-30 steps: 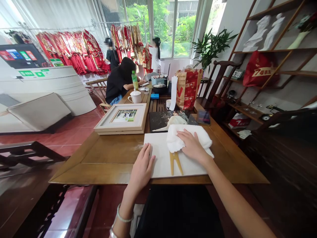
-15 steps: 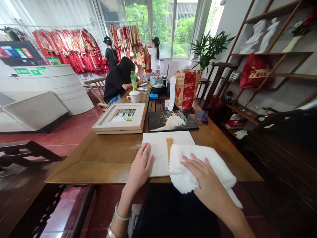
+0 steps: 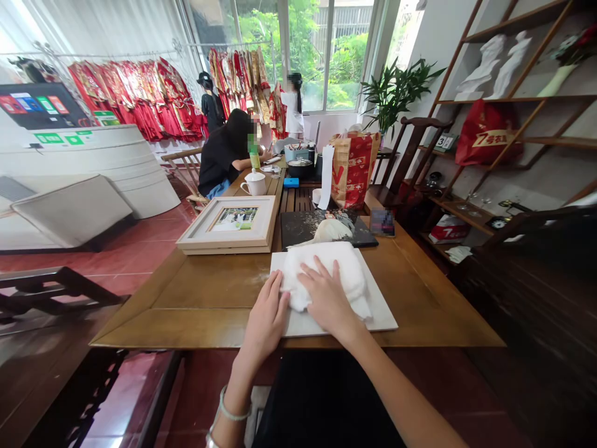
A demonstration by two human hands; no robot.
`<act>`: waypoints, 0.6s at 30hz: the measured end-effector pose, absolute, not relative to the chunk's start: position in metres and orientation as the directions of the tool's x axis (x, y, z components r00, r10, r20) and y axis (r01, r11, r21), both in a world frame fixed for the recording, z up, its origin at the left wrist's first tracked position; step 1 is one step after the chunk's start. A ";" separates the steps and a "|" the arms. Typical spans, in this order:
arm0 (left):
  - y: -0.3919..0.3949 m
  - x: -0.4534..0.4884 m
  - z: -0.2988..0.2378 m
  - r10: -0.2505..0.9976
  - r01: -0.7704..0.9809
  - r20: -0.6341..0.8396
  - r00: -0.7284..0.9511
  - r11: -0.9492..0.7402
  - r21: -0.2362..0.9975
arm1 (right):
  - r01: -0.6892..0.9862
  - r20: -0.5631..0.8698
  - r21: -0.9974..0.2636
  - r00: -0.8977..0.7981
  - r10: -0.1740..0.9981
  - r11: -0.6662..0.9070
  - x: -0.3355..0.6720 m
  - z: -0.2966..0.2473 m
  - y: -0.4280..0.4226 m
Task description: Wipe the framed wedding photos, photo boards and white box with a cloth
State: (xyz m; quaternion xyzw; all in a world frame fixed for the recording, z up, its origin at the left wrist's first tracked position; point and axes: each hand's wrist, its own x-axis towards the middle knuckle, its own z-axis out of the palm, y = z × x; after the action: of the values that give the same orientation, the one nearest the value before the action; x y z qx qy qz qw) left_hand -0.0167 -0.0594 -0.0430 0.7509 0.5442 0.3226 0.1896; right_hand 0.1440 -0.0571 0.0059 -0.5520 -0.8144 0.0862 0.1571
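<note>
A white board lies flat on the wooden table at its near edge. Spread over most of it is a fluffy white cloth. My right hand presses down flat on this cloth, fingers spread. Along the board's left edge rests my left hand, fingers stretched out and touching the edge, the cloth's border close by. The tan strip with an animal-like top that showed on the board earlier is hidden now beneath the cloth.
Behind the board lie a dark picture panel and, left of it, a framed photo. Farther back stand a white lidded mug, a paper bag and a blue box. A person in black sits at the table's far left side.
My right hand has swept the cloth left and away from me, off the board's right side and near edge, over the tan strip. My left hand has stayed at the board's edge.
</note>
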 end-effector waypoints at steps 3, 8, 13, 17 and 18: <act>-0.061 -0.017 -0.040 0.947 0.686 0.260 0.188 -0.316 0.656 | 0.803 0.158 -0.343 -0.461 0.873 0.487 0.154 0.005 -0.095; -0.062 -0.015 -0.038 0.953 0.698 0.242 0.184 -0.300 0.650 | 0.742 0.114 -0.408 -0.537 0.836 0.532 0.181 0.011 -0.137; -0.062 -0.014 -0.041 0.949 0.712 0.247 0.195 -0.310 0.630 | 0.827 0.093 -0.393 -0.399 0.912 0.402 0.176 0.012 -0.104; -0.061 -0.015 -0.041 0.951 0.711 0.238 0.197 -0.306 0.634 | 0.888 0.100 -0.330 -0.305 0.947 0.321 0.151 0.013 -0.056; -0.061 -0.015 -0.041 0.953 0.708 0.235 0.191 -0.300 0.639 | 0.895 0.107 -0.315 -0.298 0.949 0.316 0.146 0.013 -0.049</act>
State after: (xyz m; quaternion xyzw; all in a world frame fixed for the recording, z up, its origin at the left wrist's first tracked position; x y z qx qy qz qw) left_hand -0.0150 -0.0614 -0.0405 0.7455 0.5570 0.3068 0.1997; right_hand 0.1456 -0.0489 0.0132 -0.5764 -0.7995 0.0979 0.1378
